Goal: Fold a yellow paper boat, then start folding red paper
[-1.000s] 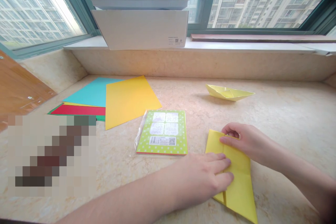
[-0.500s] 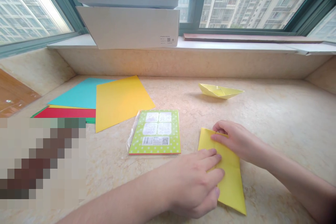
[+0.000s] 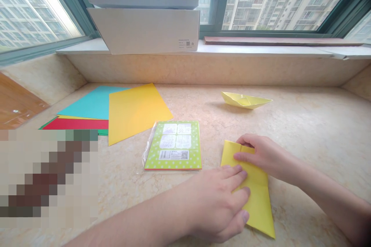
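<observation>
A folded strip of yellow paper (image 3: pixel 259 197) lies slanted on the stone surface, with a crease across it and a seam near its far edge. My left hand (image 3: pixel 217 200) rests on its left side, fingers spread and laid on the paper. At the far end, my right hand (image 3: pixel 262 156) pinches the edge, with the thumb on top and the other fingers bent behind. The left side of the strip is partly hidden under my left hand. Beyond my hands sits a finished yellow paper boat (image 3: pixel 246 100).
A green dotted packet (image 3: pixel 174 160) in clear wrap lies left of the strip. Farther left, an orange-yellow sheet (image 3: pixel 136 114) overlaps blue (image 3: pixel 87 104) and red (image 3: pixel 79 124) sheets. A white box (image 3: pixel 145 31) stands on the windowsill. A pixelated patch hides the lower left.
My right thumb has slid slightly toward me, showing more of the seam. My left thumb has shifted a little to the right on the paper. The whole view has shifted slightly.
</observation>
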A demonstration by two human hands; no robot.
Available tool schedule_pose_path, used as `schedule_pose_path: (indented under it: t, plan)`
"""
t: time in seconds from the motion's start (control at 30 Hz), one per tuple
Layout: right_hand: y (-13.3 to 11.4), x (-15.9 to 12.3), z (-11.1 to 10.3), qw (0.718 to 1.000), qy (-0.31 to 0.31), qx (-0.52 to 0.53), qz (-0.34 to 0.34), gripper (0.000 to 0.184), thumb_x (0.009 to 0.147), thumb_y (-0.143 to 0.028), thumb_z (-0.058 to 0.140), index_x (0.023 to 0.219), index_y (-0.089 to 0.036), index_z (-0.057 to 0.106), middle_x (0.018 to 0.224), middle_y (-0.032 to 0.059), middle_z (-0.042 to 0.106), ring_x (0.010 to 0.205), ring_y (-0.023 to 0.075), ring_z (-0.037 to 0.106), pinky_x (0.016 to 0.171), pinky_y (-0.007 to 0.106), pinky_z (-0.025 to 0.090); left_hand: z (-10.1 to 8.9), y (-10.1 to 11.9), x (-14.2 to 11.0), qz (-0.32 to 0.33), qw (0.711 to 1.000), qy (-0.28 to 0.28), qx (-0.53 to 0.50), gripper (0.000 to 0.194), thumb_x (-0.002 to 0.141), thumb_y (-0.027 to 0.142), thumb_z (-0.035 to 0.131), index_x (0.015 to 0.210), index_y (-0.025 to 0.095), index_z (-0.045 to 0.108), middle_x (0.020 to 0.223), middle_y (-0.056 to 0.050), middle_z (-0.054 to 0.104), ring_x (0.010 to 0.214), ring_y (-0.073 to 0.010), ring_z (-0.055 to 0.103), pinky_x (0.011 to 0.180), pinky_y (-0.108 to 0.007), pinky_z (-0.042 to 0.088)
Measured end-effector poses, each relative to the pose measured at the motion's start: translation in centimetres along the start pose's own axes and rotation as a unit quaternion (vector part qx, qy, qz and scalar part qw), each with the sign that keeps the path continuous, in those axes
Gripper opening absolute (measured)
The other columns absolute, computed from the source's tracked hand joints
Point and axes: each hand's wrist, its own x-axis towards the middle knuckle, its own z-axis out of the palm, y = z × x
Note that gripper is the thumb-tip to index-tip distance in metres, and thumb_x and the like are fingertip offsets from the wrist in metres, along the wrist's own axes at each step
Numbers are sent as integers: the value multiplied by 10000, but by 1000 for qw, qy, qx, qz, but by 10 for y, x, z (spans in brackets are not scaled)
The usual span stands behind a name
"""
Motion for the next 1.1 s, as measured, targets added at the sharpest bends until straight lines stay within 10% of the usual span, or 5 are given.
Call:
schedule_pose_path:
  t: [1.1]
  plan:
    - [-20, 9, 1, 999, -32, -33, 3, 185, 821, -418, 680, 834, -240, 629, 763, -9, 708, 715, 206, 644, 609, 319, 426, 7, 5, 0, 22, 998, 15, 65, 446, 1052, 347, 399, 1240, 17, 632, 1366, -224, 622, 1334, -296, 548, 1203, -380, 327]
